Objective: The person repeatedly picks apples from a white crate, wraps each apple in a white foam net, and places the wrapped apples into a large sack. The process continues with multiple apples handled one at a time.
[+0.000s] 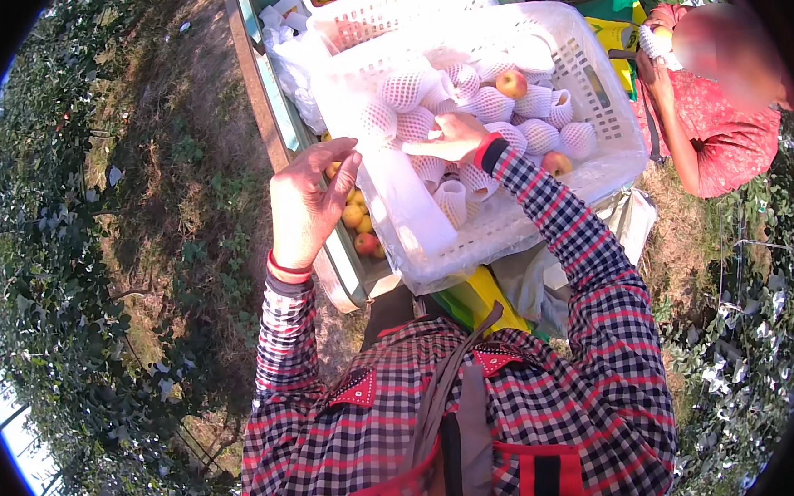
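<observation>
A white plastic crate (pixel 607 109) lined with clear film holds several apples in white foam nets (pixel 489 104) and a few bare ones, such as the red-yellow apple (pixel 511 84). My right hand (pixel 455 139) reaches in over the netted fruit, fingers spread; whether it touches one is unclear. Raised beside the crate's left side is my left hand (pixel 319 195), thumb and fingertips bent towards each other, and I cannot tell whether something thin is between them. A strip of white foam sheet (pixel 411 203) lies along the crate's near left inside.
The crate rests on a green metal cart (pixel 343 258) with loose apples (pixel 357 216) below. Behind stands another white crate (pixel 390 16) with fruit. At the right, a person in a red top (pixel 731 139) holds a netted apple (pixel 657 44). Leafy plants flank both sides.
</observation>
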A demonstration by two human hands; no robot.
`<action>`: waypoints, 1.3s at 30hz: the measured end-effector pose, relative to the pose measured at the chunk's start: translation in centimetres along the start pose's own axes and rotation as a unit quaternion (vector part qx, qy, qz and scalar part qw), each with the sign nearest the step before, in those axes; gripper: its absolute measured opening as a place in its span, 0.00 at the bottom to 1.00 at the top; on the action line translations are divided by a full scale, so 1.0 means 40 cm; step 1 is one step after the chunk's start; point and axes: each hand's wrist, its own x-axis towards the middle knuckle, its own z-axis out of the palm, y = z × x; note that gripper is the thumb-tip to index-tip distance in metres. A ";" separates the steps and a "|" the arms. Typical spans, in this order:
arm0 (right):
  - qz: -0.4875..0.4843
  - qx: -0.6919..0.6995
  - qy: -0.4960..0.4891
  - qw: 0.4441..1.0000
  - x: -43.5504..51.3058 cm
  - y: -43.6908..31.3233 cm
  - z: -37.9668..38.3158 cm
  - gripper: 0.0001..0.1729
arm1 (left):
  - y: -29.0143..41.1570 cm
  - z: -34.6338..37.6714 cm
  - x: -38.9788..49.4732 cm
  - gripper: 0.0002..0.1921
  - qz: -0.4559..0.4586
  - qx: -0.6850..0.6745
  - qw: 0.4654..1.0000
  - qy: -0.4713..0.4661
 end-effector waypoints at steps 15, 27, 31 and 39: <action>0.120 0.472 0.086 0.869 -0.202 -0.045 0.040 0.11 | -0.006 0.071 -0.034 0.11 -0.125 -0.221 0.967 0.036; -0.126 0.233 0.385 0.884 -0.399 -0.126 0.066 0.18 | 0.028 0.149 -0.047 0.20 -0.010 -0.221 0.974 0.046; -0.142 0.256 0.401 0.868 -0.409 -0.103 0.069 0.17 | -0.001 0.142 -0.092 0.19 -0.112 -0.558 0.822 -0.037; -0.248 0.269 0.316 0.875 -0.394 -0.096 0.059 0.14 | 0.018 0.111 -0.112 0.11 -0.353 -0.589 0.699 -0.200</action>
